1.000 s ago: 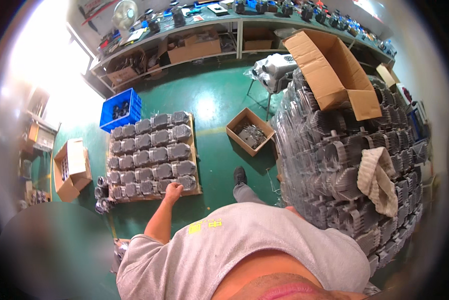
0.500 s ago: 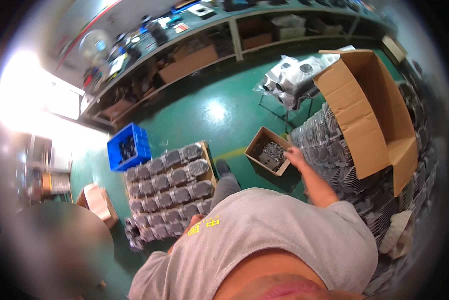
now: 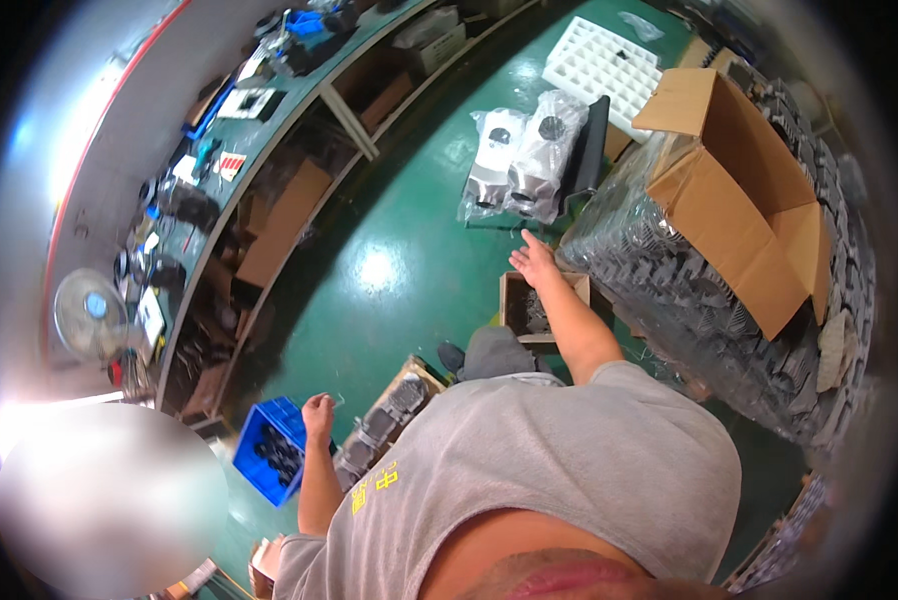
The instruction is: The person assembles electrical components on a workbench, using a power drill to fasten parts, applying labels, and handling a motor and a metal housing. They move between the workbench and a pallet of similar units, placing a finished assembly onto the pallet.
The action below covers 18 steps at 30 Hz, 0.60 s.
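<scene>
- The right hand (image 3: 535, 262) is stretched forward with fingers spread and nothing in it, hovering just beside the tall stack of dark grey finned metal parts wrapped in clear film (image 3: 699, 290).
- Directly below that hand, a small open brown cardboard box (image 3: 541, 305) sits on the green floor (image 3: 389, 250), with a few more grey parts inside.
- The left hand (image 3: 318, 412) is held out loosely curled; whether it pinches anything I cannot tell. It hangs above the blue plastic crate (image 3: 269, 462) and near the tray of grey parts (image 3: 389, 415).
- Risk, as I judge it: reaching off balance into the wrapped stack could dislodge parts or tip the large open brown cardboard carton (image 3: 739, 185) resting on top.
- The small box underfoot could also trip a step.
</scene>
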{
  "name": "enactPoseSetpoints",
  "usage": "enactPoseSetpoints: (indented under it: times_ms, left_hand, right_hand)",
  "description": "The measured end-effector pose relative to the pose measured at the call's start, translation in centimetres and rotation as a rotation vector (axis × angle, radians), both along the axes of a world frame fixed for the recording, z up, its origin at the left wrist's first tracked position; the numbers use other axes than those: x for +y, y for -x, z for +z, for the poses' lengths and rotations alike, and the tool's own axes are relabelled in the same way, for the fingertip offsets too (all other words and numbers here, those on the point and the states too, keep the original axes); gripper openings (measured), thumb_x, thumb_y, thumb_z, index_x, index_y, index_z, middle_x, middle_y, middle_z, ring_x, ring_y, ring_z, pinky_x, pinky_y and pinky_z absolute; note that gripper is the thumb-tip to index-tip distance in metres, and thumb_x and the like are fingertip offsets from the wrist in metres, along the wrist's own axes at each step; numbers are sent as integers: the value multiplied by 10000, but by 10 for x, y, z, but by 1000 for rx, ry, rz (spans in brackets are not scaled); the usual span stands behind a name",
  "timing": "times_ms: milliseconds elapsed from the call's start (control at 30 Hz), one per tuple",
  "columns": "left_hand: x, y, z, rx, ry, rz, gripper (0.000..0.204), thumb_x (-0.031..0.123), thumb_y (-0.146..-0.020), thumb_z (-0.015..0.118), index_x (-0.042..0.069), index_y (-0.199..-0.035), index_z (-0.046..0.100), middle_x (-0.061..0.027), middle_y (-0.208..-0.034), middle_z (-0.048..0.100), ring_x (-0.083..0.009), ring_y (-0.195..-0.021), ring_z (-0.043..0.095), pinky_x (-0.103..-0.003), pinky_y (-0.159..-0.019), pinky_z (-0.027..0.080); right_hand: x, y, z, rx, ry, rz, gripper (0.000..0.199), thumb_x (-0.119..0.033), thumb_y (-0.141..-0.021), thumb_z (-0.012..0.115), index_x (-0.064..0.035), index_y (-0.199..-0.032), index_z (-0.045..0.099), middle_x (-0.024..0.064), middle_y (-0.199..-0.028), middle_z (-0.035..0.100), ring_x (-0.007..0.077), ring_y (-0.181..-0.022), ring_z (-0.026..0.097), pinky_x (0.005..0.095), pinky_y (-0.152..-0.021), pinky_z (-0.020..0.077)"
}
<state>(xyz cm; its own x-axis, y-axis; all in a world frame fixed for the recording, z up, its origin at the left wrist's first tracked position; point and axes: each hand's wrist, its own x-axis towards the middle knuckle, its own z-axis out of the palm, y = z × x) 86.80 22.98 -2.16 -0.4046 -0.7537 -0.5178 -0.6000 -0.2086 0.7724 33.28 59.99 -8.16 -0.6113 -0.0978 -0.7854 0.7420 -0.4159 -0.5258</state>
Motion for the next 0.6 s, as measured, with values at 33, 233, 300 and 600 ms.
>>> enactPoseSetpoints:
  times_ms: [33, 233, 300, 600]
  left_hand:
    - [-26, 10, 6, -38, -7, -38, 242, 154, -918, 621, -35, -1054, 686, -20, -765, 657, -78, -594, 553, -239, -510, 436]
    - [-101, 95, 6, -208, 122, -473, 282, 162, -894, 643, -60, -1058, 704, -122, -884, 733, -185, -758, 684, -313, -694, 551]
    - [-97, 138, 13, -343, 169, -701, 292, 173, -872, 657, -32, -1070, 721, -163, -985, 749, -237, -906, 712, -349, -834, 555]
    - [-159, 283, 50, -425, 192, -816, 344, 261, -880, 678, 14, -1115, 720, -172, -1059, 737, -267, -995, 701, -365, -897, 546]
  right_hand:
    - [-10, 5, 0, 24, 66, 17, 857, -389, -887, 751, -73, -1520, 269, 232, -1565, 260, 390, -1322, 455, 547, -1011, 494]
    - [-64, 73, -43, -109, 221, -484, 881, -587, -930, 601, -125, -1567, 206, 217, -1567, 258, 384, -1337, 436, 600, -1072, 424]
    - [-79, 93, -52, -92, 215, -572, 854, -622, -932, 560, -147, -1563, 237, 182, -1575, 265, 364, -1341, 430, 625, -1088, 384]
    - [-108, 187, -70, -399, 281, -1007, 778, -749, -898, 384, -248, -1493, 423, 50, -1545, 371, 384, -1356, 388, 616, -939, 515]
